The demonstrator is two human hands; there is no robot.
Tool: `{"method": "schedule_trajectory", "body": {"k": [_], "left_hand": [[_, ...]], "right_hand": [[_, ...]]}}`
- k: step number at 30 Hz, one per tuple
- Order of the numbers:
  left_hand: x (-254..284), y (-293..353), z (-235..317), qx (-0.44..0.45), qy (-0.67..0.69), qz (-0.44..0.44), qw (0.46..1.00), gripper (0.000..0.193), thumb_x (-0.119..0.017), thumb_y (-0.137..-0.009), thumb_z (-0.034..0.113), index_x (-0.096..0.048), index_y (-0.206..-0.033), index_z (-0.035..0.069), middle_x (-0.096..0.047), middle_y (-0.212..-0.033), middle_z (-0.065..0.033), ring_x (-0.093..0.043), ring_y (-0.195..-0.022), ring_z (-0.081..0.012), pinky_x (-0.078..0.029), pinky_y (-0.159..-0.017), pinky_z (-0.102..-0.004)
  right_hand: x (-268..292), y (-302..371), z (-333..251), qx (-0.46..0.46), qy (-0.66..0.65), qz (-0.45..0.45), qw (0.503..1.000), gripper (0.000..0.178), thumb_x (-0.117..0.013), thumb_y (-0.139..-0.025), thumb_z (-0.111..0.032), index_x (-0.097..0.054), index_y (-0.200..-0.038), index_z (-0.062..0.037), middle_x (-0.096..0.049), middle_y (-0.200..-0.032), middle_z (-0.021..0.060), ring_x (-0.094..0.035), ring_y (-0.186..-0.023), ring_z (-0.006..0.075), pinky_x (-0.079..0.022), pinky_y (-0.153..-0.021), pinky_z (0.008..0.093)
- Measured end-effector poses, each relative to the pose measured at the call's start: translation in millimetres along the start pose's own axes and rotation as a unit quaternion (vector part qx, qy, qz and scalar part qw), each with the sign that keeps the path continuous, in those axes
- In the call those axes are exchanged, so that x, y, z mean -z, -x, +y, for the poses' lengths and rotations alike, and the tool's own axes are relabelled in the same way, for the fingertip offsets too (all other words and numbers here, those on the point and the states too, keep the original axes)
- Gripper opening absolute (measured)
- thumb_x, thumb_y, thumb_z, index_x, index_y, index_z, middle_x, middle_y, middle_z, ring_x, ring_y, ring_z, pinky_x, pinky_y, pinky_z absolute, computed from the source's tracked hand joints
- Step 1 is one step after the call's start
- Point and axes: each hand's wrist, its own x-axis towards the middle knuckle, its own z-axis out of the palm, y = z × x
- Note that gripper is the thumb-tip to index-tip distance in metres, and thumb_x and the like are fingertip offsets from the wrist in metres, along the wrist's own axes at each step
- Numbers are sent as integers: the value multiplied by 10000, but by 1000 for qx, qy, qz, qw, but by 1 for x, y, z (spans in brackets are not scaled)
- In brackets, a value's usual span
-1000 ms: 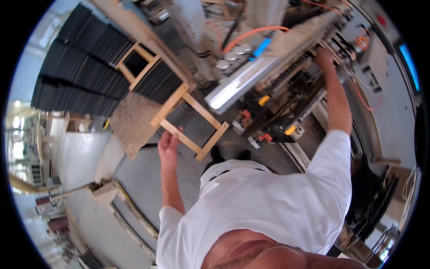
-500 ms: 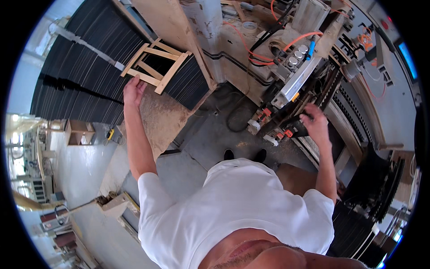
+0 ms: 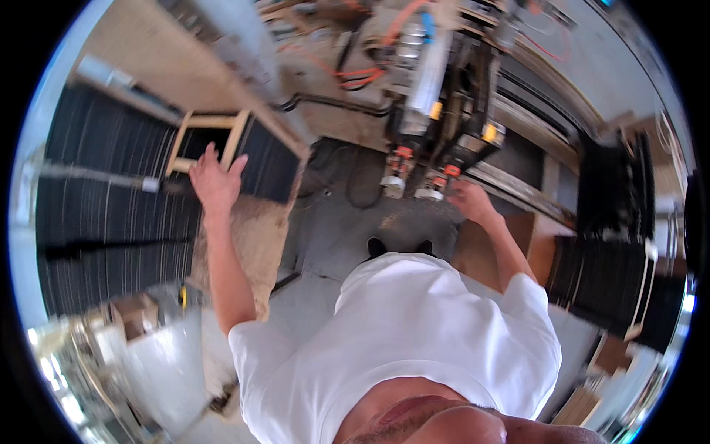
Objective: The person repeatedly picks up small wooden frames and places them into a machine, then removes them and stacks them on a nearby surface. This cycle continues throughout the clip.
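My left hand [image 3: 217, 177] reaches up on the left with its fingers spread, at the near edge of a small pale wooden frame [image 3: 235, 137]. This frame lies on a long row of thin black panels [image 3: 111, 200] packed tightly together. Nothing shows in the grip of that hand, though I cannot tell whether it touches the wood. My right hand [image 3: 472, 201] is beside the near end of a machine with orange and white clamp-like parts [image 3: 442, 177]. Motion smears its fingers, so what they do is unclear.
A wooden board [image 3: 255, 229] supports the panels. Orange hoses [image 3: 403, 22] and a black hose [image 3: 347, 181] run around the machine. More black panels [image 3: 599, 281] stand at the right, near a brown board [image 3: 488, 248]. My shoes [image 3: 377, 246] are on the grey floor.
The whole view has turned, shifting the machine left and the black panels at right further in. My left hand has gone from the wooden frame's edge to spread fingers; my right hand is lower.
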Motion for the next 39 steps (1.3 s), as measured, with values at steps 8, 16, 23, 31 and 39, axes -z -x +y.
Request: {"method": "schedule_trajectory", "body": {"k": [8, 16, 23, 31, 39], "left_hand": [[-27, -9, -2, 49, -1, -63, 997, 680, -786, -729, 278, -523, -1317, 60, -643, -1082, -254, -578, -1027, -436, -453, -919, -476], [-15, -16, 10, 45, 2, -104, 994, 669, -807, -711, 322, -571, -1241, -13, -637, -1122, -245, -565, -1111, -394, -439, -957, -460], [-33, 41, 92, 10, 143, 156, 977, 431, -673, -881, 274, -607, -1148, -57, -636, -1115, -229, -596, -1067, -368, -458, -944, -417], [-108, 155, 335, 20, 534, -124, 836, 227, -629, -926, 160, -642, -1093, 7, -685, -992, -76, -630, -909, -132, -497, -829, -283], [-131, 95, 450, -58, 600, -219, 767, 227, -626, -923, 155, -640, -1077, -11, -687, -955, -85, -642, -893, -134, -496, -824, -270]], "right_hand": [[18, 32, 13, 9, 41, 54, 998, 337, -710, -778, -188, -653, -1084, -55, -655, -1034, 152, -630, -948, 342, -510, -825, 419], [106, 118, 42, -46, 41, 151, 987, 345, -690, -809, -187, -614, -1108, -34, -634, -1108, 186, -597, -1044, 365, -479, -898, 434], [250, 247, 11, -55, 255, 447, 856, 311, -712, -805, -100, -618, -1099, -65, -614, -1220, 118, -578, -1126, 297, -464, -949, 382], [308, 377, 42, -385, 333, 401, 762, 312, -608, -932, -235, -577, -1199, -77, -631, -1178, 128, -595, -1133, 286, -470, -929, 380], [310, 388, 51, -353, 155, 495, 779, 263, -629, -900, -94, -636, -1160, -60, -666, -1084, 102, -639, -1014, 195, -476, -898, 314]]}}
